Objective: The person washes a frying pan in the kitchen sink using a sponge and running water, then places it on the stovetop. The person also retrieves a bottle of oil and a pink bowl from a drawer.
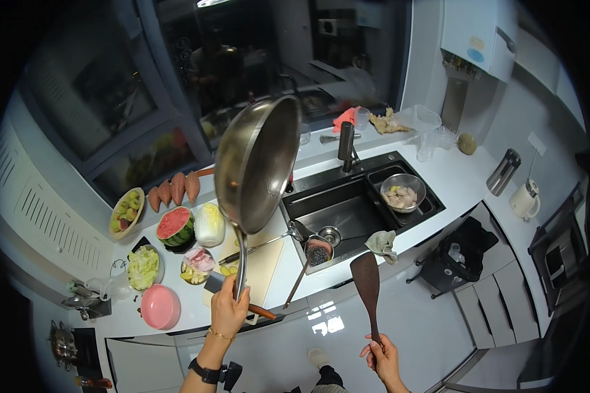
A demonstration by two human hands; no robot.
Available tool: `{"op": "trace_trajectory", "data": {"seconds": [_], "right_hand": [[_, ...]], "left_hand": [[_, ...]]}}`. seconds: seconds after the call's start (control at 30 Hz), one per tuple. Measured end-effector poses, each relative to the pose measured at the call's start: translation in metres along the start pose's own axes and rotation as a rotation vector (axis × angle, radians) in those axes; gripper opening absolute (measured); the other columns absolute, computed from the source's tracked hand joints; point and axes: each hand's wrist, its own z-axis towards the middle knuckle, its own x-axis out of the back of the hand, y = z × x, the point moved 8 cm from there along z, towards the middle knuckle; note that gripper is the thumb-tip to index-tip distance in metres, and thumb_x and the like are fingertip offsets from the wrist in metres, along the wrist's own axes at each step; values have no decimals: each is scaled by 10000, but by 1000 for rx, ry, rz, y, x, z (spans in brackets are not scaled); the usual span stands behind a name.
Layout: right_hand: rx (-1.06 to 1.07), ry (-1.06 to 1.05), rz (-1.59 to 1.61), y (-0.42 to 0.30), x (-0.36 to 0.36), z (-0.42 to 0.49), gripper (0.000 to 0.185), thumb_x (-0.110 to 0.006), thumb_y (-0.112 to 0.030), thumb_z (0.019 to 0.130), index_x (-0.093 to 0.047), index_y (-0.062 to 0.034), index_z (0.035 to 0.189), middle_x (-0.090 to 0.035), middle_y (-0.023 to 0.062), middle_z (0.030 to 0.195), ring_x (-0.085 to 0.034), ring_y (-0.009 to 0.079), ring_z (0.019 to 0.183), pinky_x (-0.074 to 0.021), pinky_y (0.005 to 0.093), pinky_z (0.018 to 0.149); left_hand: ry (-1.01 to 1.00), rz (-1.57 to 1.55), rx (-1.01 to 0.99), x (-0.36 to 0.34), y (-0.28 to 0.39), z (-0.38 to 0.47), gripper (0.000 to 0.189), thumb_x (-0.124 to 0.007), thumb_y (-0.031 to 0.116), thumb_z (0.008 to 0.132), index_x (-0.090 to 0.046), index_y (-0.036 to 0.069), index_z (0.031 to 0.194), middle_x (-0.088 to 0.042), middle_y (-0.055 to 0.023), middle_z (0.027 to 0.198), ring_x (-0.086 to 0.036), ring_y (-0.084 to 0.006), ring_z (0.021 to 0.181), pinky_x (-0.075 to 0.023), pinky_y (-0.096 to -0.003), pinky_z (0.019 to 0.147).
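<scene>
My left hand (230, 304) grips the metal handle of a stainless steel wok (258, 164), raised and tilted on its side above the counter. In my right hand (382, 354) is a dark wooden spatula (366, 280), blade up, over the floor. Behind the wok handle lies a pale cutting board (268, 265) with yellowish slices on it. A cleaver with a wooden handle (262, 311) rests by the board's near edge, partly hidden by my left hand. A long-handled ladle (265, 241) reaches from the board to the black sink (334, 204).
A bowl of pale meat pieces (403, 193) stands in the sink's right part; a grey cloth (382, 244) drapes over its front edge. Leftward are a pink bowl (160, 307), chopped cabbage (143, 267), a cut watermelon (176, 227) and napa cabbage (210, 224). A black bin (455, 258) stands at right.
</scene>
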Motion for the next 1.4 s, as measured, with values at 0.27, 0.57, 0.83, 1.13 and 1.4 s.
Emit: {"op": "trace_trajectory", "data": {"seconds": [0.27, 0.57, 0.83, 1.13, 1.4], "right_hand": [[-39, 22, 59, 9, 7, 16, 233, -486, -178, 1035, -577, -32, 1193, -673, 62, 755, -473, 45, 470, -325, 197, 393], [263, 79, -17, 12, -46, 14, 162, -527, -139, 993, -593, -14, 1070, -562, 55, 621, -441, 75, 419, -323, 215, 351], [553, -186, -47, 20, -252, -52, 98, -563, -108, 941, -531, -20, 911, -522, 46, 584, -401, 83, 401, -292, 234, 359], [334, -699, -104, 144, -532, -222, 233, -554, -32, 951, -541, -52, 1182, -497, -5, 672, -405, 46, 494, -284, 199, 410], [324, -1082, -239, 193, -706, -313, 217, -564, 2, 924, -530, -31, 1135, -530, -2, 759, -448, 46, 561, -366, 199, 473]], "left_hand": [[51, 204, -194, -52, 34, 46, 344, -668, 62, 807, -563, 75, 1134, -648, -146, 676, -646, -354, 583, -506, -410, 543], [-42, -149, 29, -9, -13, -3, 407, -635, 241, 885, -543, 71, 1243, -648, -206, 765, -662, -387, 679, -526, -465, 629], [23, -959, 324, 187, -103, -195, 213, -532, 160, 1010, -461, 5, 1138, -503, 10, 583, -458, -94, 353, -362, -251, 344], [620, -1247, 670, 400, -198, -534, 214, -575, 78, 969, -410, 49, 1101, -464, -19, 662, -422, -82, 443, -402, -278, 386], [1285, -1056, 665, 544, -304, -703, 181, -574, 13, 916, -452, 70, 1037, -466, -23, 637, -434, -99, 413, -390, -292, 369]]}}
